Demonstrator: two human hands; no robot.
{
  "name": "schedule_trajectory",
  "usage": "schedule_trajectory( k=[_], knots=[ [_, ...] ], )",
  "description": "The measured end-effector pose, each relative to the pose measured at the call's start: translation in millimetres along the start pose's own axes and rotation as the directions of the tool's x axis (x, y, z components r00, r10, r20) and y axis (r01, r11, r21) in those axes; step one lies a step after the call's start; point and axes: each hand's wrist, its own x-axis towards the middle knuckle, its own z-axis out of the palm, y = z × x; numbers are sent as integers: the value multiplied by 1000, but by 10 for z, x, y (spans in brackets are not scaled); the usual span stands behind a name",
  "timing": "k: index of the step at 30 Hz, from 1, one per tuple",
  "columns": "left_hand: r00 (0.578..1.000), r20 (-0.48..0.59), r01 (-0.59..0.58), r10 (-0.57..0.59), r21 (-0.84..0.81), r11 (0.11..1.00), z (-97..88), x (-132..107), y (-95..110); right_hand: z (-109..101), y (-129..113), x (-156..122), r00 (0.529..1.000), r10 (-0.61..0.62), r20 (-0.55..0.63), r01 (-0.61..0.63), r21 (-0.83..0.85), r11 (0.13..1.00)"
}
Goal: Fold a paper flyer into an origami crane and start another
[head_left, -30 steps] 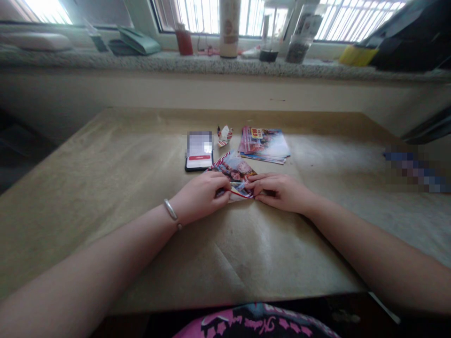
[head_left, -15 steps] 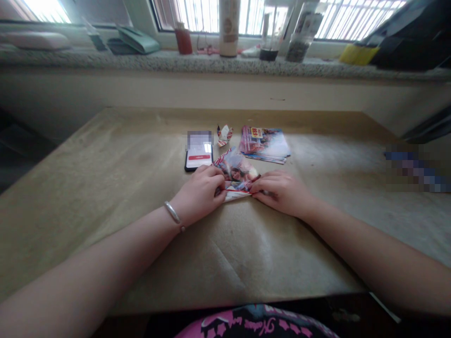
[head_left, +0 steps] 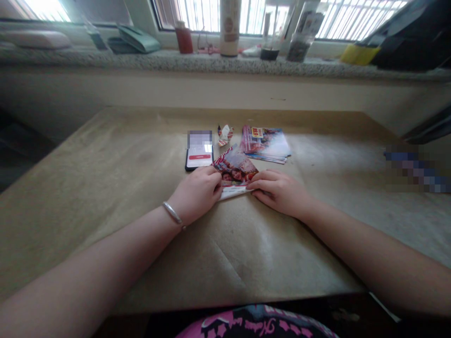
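Observation:
Between my two hands lies a printed paper sheet (head_left: 237, 170), colourful on top, with a white strip folded along its near edge. My left hand (head_left: 200, 187) is closed on the sheet's left end, fingers curled over it. At the right end, my right hand (head_left: 273, 188) pinches the folded edge between thumb and fingers. Just beyond my left hand lies a phone (head_left: 199, 162) with its screen lit. A small folded paper piece (head_left: 224, 135) stands behind the sheet, and a stack of printed leaflets (head_left: 267, 143) is to its right.
The table (head_left: 141, 141) has a creased tan cover. Behind it runs a stone windowsill (head_left: 197, 62) with a red bottle (head_left: 183, 40), a tall pale bottle (head_left: 230, 33), a jar (head_left: 299, 44) and a dark bag (head_left: 416, 42). A blurred-out item (head_left: 417, 169) lies at the table's right.
The sheet's raised near part now lies flatter, showing more of the printed picture and a clearer white strip. Both hands have shifted only slightly, still on the paper.

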Motion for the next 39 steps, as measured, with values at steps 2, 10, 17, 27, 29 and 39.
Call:
schedule_trajectory(
  k=[2, 10, 17, 27, 29, 39],
  knots=[
    [1000, -3, 1, -1, 14, 1000, 2, -4, -3, 3, 9, 8, 1000, -7, -4, 6, -11, 1000],
    [999, -37, -8, 9, 38, 999, 49, -16, -45, 39, 36, 23, 1000, 11, 21, -12, 17, 1000],
    [999, -42, 16, -15, 19, 1000, 41, -27, -58, 28, 47, 17, 998, 17, 52, -16, -16, 1000],
    [993, 7, -115, 115, 30, 993, -38, -45, -58, 33, 35, 12, 998, 14, 59, -10, -64, 998],
    [992, 9, -129, 129, 23, 991, -72, -61, -39, 33, 41, 8, 998, 10, 60, -5, -75, 997],
    [977, 173, -150, 121, 164, 975, -131, -158, 151, -15, -108, -29, 993, 41, 113, -14, -227, 974]
  ],
)
